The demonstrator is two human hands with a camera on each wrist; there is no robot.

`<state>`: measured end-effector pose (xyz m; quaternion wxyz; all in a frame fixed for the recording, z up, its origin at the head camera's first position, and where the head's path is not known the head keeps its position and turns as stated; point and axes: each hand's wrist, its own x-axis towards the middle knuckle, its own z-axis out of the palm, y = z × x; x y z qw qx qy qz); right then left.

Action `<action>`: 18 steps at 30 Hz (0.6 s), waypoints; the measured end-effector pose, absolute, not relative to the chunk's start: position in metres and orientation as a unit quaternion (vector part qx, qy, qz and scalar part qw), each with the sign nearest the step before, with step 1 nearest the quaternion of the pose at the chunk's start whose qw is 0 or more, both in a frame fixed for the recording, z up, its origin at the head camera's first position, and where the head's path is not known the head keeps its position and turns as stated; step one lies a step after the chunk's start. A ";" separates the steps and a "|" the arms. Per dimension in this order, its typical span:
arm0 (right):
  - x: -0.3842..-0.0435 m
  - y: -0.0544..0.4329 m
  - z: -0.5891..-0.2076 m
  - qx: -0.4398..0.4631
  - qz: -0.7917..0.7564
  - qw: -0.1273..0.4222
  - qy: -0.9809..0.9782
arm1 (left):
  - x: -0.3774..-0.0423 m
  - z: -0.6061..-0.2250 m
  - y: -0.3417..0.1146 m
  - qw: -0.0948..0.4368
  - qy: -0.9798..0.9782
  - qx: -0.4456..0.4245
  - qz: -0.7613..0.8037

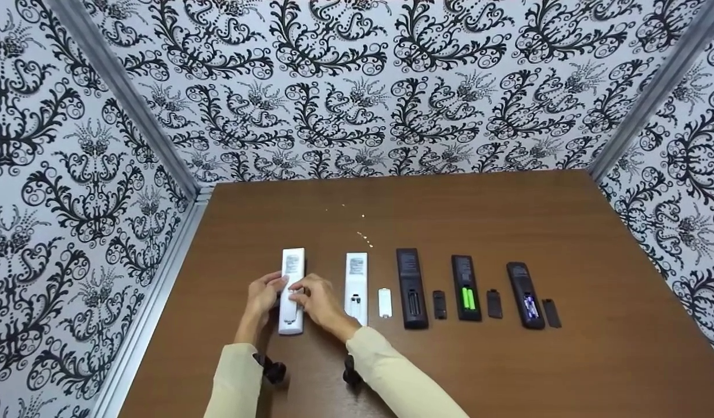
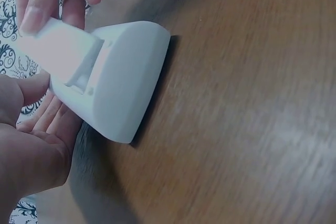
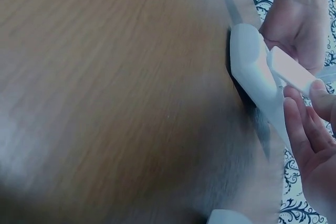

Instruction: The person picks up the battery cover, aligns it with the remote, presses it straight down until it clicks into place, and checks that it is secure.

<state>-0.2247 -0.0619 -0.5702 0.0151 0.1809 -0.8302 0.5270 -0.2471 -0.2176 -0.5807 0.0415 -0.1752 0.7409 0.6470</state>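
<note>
A white remote control [image 1: 292,264] lies back side up at the left of the row, its lower end on the table. My left hand [image 1: 262,296] grips its left side, with the thumb [image 2: 35,86] against the edge. Between thumb and fingers, my right hand [image 1: 323,300] pinches a white battery cover [image 2: 65,51]. This cover is tilted up from the remote's back, its lower end at the battery compartment [image 2: 81,83], as the right wrist view also shows. Most of the compartment's inside is hidden under the cover.
Right of my hands lie another white remote [image 1: 357,278] with its cover [image 1: 385,303], then three dark remotes, a tall one [image 1: 411,284], one with green batteries [image 1: 468,299] and one with purple batteries [image 1: 530,306]. Each has a dark cover beside it. Patterned walls enclose the brown table [image 1: 438,215].
</note>
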 end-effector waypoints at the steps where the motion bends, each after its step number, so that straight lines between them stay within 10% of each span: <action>1: -0.225 -0.062 -0.570 0.182 0.522 0.014 -0.833 | -0.247 -0.581 -0.218 0.040 0.742 -0.175 0.646; 18: -0.224 -0.069 -0.572 0.202 0.474 0.012 -0.857 | -0.247 -0.584 -0.220 0.037 0.733 -0.175 0.656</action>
